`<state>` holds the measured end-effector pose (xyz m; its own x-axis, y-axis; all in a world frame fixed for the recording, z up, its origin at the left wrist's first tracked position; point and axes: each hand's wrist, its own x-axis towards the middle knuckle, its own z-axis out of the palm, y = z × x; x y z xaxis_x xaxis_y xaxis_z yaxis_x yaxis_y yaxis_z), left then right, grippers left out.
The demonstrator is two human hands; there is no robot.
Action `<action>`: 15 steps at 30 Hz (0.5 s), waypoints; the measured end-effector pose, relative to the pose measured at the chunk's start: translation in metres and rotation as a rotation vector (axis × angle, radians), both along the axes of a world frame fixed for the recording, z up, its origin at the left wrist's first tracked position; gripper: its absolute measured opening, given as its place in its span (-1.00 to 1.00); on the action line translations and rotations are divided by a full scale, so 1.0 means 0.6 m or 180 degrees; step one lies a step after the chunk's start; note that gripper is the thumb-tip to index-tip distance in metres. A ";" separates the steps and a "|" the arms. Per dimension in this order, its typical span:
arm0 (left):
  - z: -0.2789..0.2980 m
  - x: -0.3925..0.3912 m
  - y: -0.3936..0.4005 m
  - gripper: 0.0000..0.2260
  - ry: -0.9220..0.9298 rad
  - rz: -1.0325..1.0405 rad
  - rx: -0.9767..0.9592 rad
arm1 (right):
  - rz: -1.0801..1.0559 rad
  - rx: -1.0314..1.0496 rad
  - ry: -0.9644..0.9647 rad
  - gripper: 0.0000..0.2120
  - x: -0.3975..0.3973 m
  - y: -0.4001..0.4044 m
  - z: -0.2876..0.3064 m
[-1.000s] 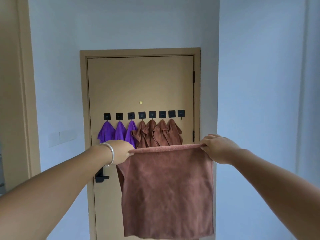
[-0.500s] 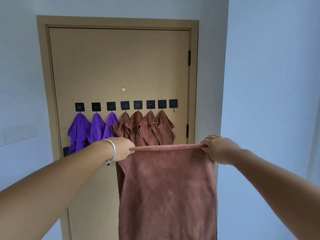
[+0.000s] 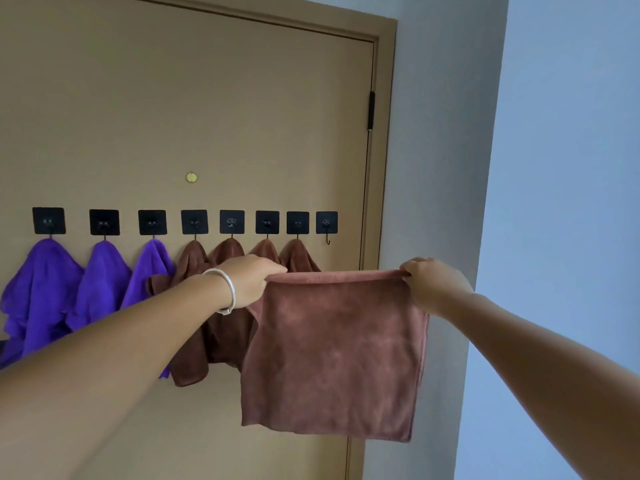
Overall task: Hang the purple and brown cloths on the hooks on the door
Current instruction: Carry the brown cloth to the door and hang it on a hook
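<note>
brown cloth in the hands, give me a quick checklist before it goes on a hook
1. A hook is free: ok, the rightmost hook is bare; the other seven carry cloths.
2. Cloth held securely: ok, the left hand and right hand pinch the top corners of the brown cloth.
3. Cloth spread out flat: ok, the top edge is taut and it hangs straight.
4. Top edge level with the hook: not ok, it sits below the hook.
5. Hanging loop on the cloth: cannot tell, none is visible.
6. Path to the hook clear: ok, nothing lies between the cloth and the door.
</note>
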<state>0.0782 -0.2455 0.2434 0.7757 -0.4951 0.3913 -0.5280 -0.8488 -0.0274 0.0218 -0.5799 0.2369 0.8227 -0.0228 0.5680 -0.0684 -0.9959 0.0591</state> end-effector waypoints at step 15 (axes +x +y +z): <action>0.030 0.241 -0.091 -0.74 -0.1032 -0.0447 0.1110 | 0.0671 -0.1255 -0.0551 -0.86 0.303 -0.017 0.067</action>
<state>0.2227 -0.3002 0.2613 0.5578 -0.7306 0.3938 -0.5540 -0.6811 -0.4788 0.2033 -0.5901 0.2769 0.6787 0.3791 0.6290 0.0905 -0.8931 0.4407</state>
